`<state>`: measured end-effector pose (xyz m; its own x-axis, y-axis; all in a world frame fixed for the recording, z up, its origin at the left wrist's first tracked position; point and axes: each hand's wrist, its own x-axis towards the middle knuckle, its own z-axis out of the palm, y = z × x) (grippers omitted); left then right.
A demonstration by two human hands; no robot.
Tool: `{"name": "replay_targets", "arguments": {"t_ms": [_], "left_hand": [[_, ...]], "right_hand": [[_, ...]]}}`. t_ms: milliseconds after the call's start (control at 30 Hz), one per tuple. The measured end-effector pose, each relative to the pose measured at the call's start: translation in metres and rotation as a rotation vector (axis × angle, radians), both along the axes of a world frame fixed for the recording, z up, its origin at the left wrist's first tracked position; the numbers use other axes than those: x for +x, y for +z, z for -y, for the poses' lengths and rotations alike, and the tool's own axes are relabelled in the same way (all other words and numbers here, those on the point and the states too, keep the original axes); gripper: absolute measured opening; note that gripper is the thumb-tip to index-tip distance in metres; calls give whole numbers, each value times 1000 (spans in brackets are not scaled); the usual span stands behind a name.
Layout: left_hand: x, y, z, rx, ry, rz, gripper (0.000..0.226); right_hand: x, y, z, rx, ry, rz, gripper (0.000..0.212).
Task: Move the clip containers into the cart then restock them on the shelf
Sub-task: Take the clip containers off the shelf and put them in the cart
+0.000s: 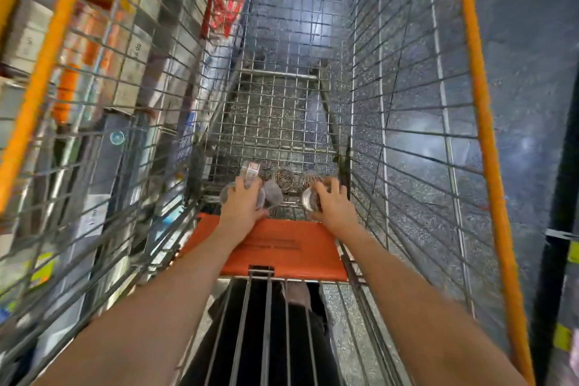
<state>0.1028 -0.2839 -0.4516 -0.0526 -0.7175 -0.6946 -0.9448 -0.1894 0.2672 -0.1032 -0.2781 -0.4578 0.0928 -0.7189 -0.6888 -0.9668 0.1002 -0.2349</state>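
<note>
I look down into a wire shopping cart (369,103) with orange rims. Several small clear round clip containers (283,180) lie on its wire floor at the near end, just past the orange seat flap (282,247). My left hand (242,200) reaches down and grips containers (272,194) on the left of the group. My right hand (332,200) grips another container (310,199) on the right. Both arms stretch over the seat flap.
Store shelves (37,41) with boxes and orange goods run along the left of the cart. A red package (225,6) shows beyond the cart's far left corner. Speckled grey floor (532,72) lies to the right, and a dark post (560,229) stands at the right edge.
</note>
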Motion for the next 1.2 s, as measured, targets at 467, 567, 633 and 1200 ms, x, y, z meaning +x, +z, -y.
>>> {"name": "replay_targets", "arguments": {"t_ms": [467, 567, 633, 1200], "left_hand": [[3, 58, 2, -121, -86, -52, 59], [3, 84, 11, -144, -76, -95, 58], [2, 105, 17, -154, -101, -115, 56], [21, 312, 25, -521, -85, -180, 60]], "right_hand": [[11, 54, 11, -79, 64, 2, 55], [16, 81, 14, -156, 83, 9, 50], [20, 103, 17, -189, 78, 21, 53], [60, 298, 28, -481, 234, 138, 58]]}}
